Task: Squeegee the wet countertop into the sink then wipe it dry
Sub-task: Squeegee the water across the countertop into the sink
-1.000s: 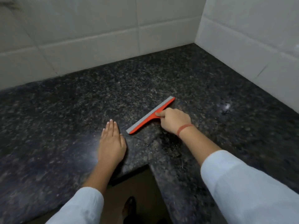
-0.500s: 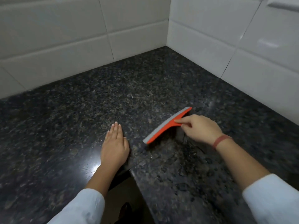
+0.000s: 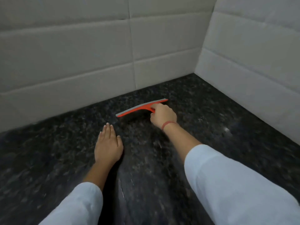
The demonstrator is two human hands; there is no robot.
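Note:
An orange squeegee (image 3: 138,108) with a grey rubber blade lies with its blade on the dark speckled granite countertop (image 3: 211,120), close to the back wall. My right hand (image 3: 163,116), with a red band on the wrist, is shut on its handle. My left hand (image 3: 108,144) rests flat on the counter, fingers together, a little nearer and to the left of the squeegee. Wet streaks glint on the stone between my arms. No sink is in view.
White tiled walls (image 3: 81,62) meet in a corner at the back right (image 3: 199,62) and bound the counter on two sides. A bright wet spot (image 3: 226,129) shines on the counter at the right.
My right hand has pushed the squeegee away from me, toward the back wall near the corner. My view has swung forward, so the counter's front edge is out of sight. The left hand stays flat.

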